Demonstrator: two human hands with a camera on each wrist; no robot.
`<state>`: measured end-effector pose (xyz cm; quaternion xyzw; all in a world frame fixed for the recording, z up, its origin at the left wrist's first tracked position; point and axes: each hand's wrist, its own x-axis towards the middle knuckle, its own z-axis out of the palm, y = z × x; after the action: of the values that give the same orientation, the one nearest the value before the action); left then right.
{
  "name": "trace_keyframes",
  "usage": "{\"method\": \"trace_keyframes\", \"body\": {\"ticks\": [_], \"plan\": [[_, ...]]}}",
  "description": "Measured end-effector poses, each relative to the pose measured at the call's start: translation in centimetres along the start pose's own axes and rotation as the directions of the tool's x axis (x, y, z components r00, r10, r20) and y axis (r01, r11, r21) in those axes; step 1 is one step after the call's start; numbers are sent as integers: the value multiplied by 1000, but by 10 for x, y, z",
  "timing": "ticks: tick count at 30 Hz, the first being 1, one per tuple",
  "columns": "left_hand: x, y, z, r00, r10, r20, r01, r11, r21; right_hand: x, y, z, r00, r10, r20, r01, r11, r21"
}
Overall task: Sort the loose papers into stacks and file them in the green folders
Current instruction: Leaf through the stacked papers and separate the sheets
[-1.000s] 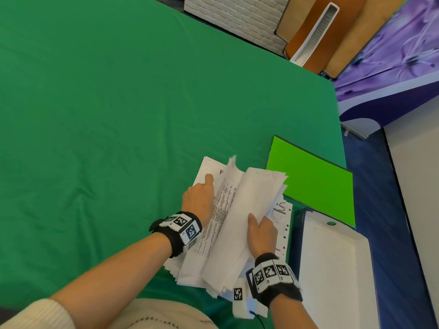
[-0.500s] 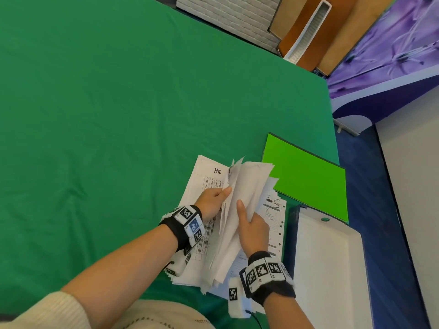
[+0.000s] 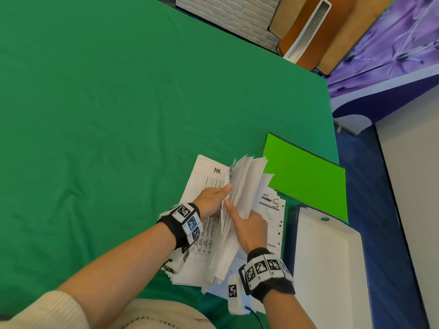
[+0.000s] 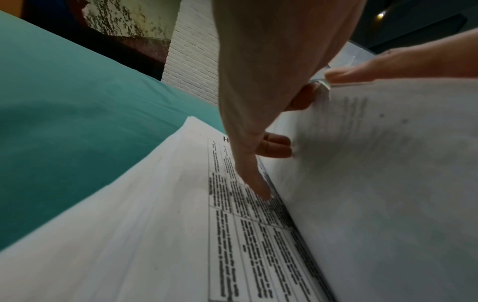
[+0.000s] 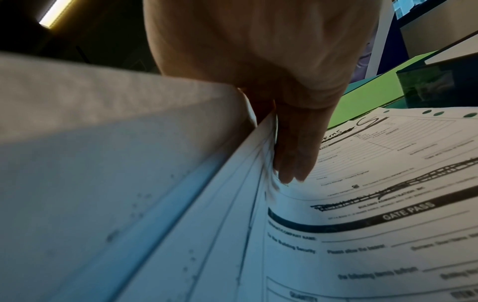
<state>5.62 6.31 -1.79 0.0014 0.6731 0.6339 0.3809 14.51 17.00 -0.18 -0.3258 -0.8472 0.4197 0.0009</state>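
A pile of loose white papers lies near the table's front edge. A sheaf of sheets stands raised on edge in its middle. My left hand pinches the sheaf's left face, and its little finger points down at a flat sheet with a printed table. My right hand grips the sheaf with the thumb on the left face and the fingers behind it. To the right lies a flat form marked "Gate Pass". A bright green folder lies shut just beyond the papers.
A white flat box with a dark edge sits at the table's right front corner, next to the papers. The green cloth covers the table to the left and far side. The table edge and blue floor run along the right.
The sheaf has swung up from leaning over the left stack to nearly upright. My left hand left the flat sheet and came to the sheaf's edge; both hands drew closer together.
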Motion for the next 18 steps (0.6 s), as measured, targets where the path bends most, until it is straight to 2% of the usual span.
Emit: {"method": "trace_keyframes", "body": {"ticks": [6,9,11,14,16,18], "plan": [[8,1,-8,990,34,-135,-15,990,137,6,10,-1,1000,10,1,-10,994,-113],[8,1,-20,954,57,-294,3,980,200,7,12,-3,997,54,-56,-62,985,-163],[7,-2,-31,934,76,-349,-2,979,205,4,11,-4,993,45,-112,-62,986,-157],[-1,-3,-40,940,154,-305,-99,977,188,0,10,-2,989,-23,-149,9,995,-99],[-6,-2,-40,947,210,-243,-160,965,209,1,10,1,989,-80,-125,58,984,-170],[-10,0,-36,945,271,-184,-229,948,221,3,10,3,994,-102,-44,86,956,-282]]}}
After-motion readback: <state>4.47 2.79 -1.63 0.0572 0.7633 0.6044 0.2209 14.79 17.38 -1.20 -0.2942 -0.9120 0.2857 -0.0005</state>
